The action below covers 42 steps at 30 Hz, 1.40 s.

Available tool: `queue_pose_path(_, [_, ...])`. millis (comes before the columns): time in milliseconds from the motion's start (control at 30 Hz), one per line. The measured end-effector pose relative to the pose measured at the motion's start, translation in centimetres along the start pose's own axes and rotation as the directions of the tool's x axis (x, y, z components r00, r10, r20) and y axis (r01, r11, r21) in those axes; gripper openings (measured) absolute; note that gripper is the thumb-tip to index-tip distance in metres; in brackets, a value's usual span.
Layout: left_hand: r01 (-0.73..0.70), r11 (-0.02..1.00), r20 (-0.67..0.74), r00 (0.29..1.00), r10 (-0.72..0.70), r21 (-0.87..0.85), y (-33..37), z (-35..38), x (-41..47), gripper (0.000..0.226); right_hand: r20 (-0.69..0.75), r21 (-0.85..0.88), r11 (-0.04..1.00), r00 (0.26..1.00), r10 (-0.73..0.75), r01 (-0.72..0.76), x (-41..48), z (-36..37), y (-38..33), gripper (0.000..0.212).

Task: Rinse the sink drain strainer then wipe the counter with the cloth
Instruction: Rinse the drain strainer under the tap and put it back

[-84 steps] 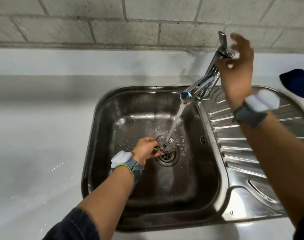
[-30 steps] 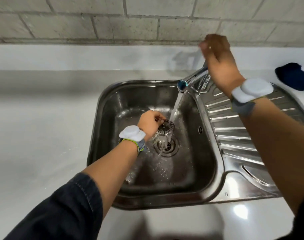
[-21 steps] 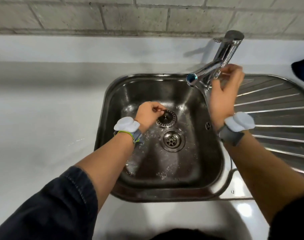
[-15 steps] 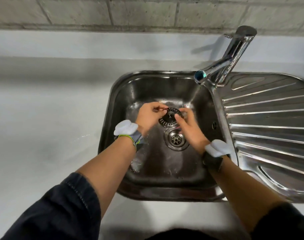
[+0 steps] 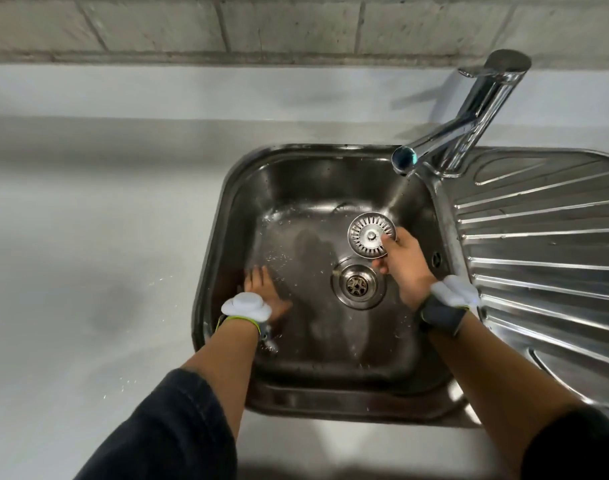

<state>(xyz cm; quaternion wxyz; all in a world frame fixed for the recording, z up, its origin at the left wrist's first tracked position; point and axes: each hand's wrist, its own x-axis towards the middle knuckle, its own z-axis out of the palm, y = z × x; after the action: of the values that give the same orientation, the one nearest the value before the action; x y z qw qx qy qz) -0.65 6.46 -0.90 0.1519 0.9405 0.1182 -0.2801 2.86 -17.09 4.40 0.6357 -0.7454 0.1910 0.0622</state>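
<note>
Pinching the strainer (image 5: 371, 235) above the drain (image 5: 357, 285), right hand (image 5: 405, 268) grip closed on it; left hand (image 5: 265, 293) splayed, empty.

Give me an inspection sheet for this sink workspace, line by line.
Surface: white counter, a few droplets near the basin.
Job's things: strainer out of the drain, held above it; cloth not in view.
Clutter: nothing seen.
Grippers: right hand pinches the strainer's edge; left hand open, low in the wet sink.
Cables: nothing seen.
Surroundings: faucet with no clear stream, ribbed drainboard, block wall.
</note>
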Motion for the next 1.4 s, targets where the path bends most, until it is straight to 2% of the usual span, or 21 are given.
queue_pose_path(133, [-0.001, 0.983, 0.024, 1.000, -0.004, 0.183, -0.3, 2.4, 0.5, 0.107, -0.062, 0.050, 0.999, 0.998, 0.002, 0.001, 0.9, -0.9, -0.7, 0.013])
queue_pose_path(300, [-0.015, 0.997, -0.010, 1.000, 0.016, 0.070, 2.9, 4.9, 0.5, 0.104, -0.094, 0.088, 0.996, 0.996, 0.011, -0.003, 1.6, -0.9, -0.3, 0.013])
queue_pose_path(467, [-0.213, 0.975, -0.026, 0.976, 0.215, 0.063, 7.7, 7.5, 0.9, 0.092, -0.101, 0.133, 0.991, 0.994, 0.031, -0.017, 2.1, -0.9, 0.5, 0.016])
queue_pose_path(567, [-0.468, 0.883, 0.099, 0.880, 0.464, 0.025, 10.0, 8.4, 1.0, 0.087, -0.093, 0.153, 0.988, 0.995, 0.046, -0.031, 2.3, -1.0, 0.7, 0.012])
queue_pose_path(633, [-0.547, 0.837, 0.108, 0.831, 0.545, -0.012, 10.8, 8.5, 1.3, 0.086, -0.090, 0.142, 0.989, 0.995, 0.051, -0.038, 2.5, -1.2, 0.5, 0.013])
queue_pose_path(700, [-0.543, 0.840, 0.036, 0.840, 0.542, 0.016, 10.3, 8.2, 1.8, 0.086, -0.093, 0.129, 0.991, 0.994, 0.052, -0.039, 2.7, -1.4, 0.3, 0.014])
queue_pose_path(800, [-0.390, 0.920, -0.071, 0.917, 0.392, 0.043, 8.4, 7.0, 2.9, 0.087, -0.090, 0.134, 0.990, 0.995, 0.046, -0.034, 2.9, -1.6, 0.0, 0.012])
queue_pose_path(867, [-0.356, 0.930, -0.039, 0.932, 0.360, 0.094, 7.8, 6.8, 3.3, 0.086, -0.088, 0.133, 0.990, 0.995, 0.046, -0.034, 2.9, -1.6, 0.2, 0.012])
queue_pose_path(933, [-0.497, 0.855, 0.091, 0.868, 0.488, 0.152, 8.3, 7.1, 3.0, 0.079, -0.083, 0.114, 0.993, 0.995, 0.050, -0.040, 2.8, -1.5, 0.5, 0.014])
queue_pose_path(1000, [-0.660, 0.747, 0.238, 0.741, 0.628, 0.082, 9.5, 7.5, 2.1, 0.068, -0.082, 0.086, 0.995, 0.995, 0.058, -0.050, 2.6, -1.3, 0.8, 0.019])
queue_pose_path(1033, [-0.698, 0.716, 0.241, 0.698, 0.675, 0.018, 10.1, 7.5, 1.7, 0.060, -0.083, 0.071, 0.996, 0.995, 0.059, -0.053, 2.6, -1.3, 0.9, 0.020])
queue_pose_path(1067, [-0.698, 0.714, 0.183, 0.696, 0.694, -0.053, 10.8, 7.3, 1.6, 0.053, -0.083, 0.056, 0.997, 0.995, 0.060, -0.055, 2.6, -1.5, 1.1, 0.020])
queue_pose_path(1100, [-0.658, 0.742, 0.089, 0.737, 0.670, -0.130, 11.4, 6.6, 1.5, 0.046, -0.082, 0.040, 0.998, 0.995, 0.060, -0.057, 2.5, -1.5, 1.1, 0.020])
queue_pose_path(1167, [-0.494, 0.814, -0.080, 0.865, 0.495, -0.304, 12.7, 4.7, 1.9, 0.033, -0.075, -0.001, 0.998, 0.995, 0.063, -0.063, 2.4, -1.8, 1.1, 0.019])
queue_pose_path(1200, [-0.390, 0.816, -0.123, 0.919, 0.375, -0.427, 13.2, 3.6, 2.1, 0.031, -0.069, -0.020, 0.997, 0.995, 0.066, -0.068, 2.4, -2.0, 1.1, 0.017])
queue_pose_path(1233, [-0.285, 0.769, -0.120, 0.957, 0.265, -0.572, 13.8, 2.1, 2.1, 0.033, -0.059, -0.037, 0.997, 0.996, 0.071, -0.074, 2.2, -2.0, 0.9, 0.015])
queue_pose_path(1267, [-0.193, 0.670, -0.071, 0.976, 0.205, -0.717, 14.5, 0.6, 2.0, 0.040, -0.047, -0.050, 0.996, 0.996, 0.077, -0.080, 2.1, -2.0, 0.7, 0.012])
queue_pose_path(1333, [-0.050, 0.376, 0.042, 0.972, 0.231, -0.925, 15.5, -1.8, 1.5, 0.054, -0.023, -0.052, 0.996, 0.997, 0.071, -0.072, 1.8, -2.1, 0.1, 0.012])
queue_pose_path(1367, [-0.019, 0.273, 0.058, 0.960, 0.273, -0.962, 15.7, -2.6, 1.2, 0.056, -0.003, -0.050, 0.997, 0.998, 0.063, -0.063, 1.7, -2.1, -0.4, 0.012])
queue_pose_path(1400, [-0.039, 0.239, 0.039, 0.950, 0.311, -0.970, 15.8, -3.3, 0.9, 0.052, 0.023, -0.048, 0.997, 0.998, 0.055, -0.054, 1.6, -2.1, -1.0, 0.014])
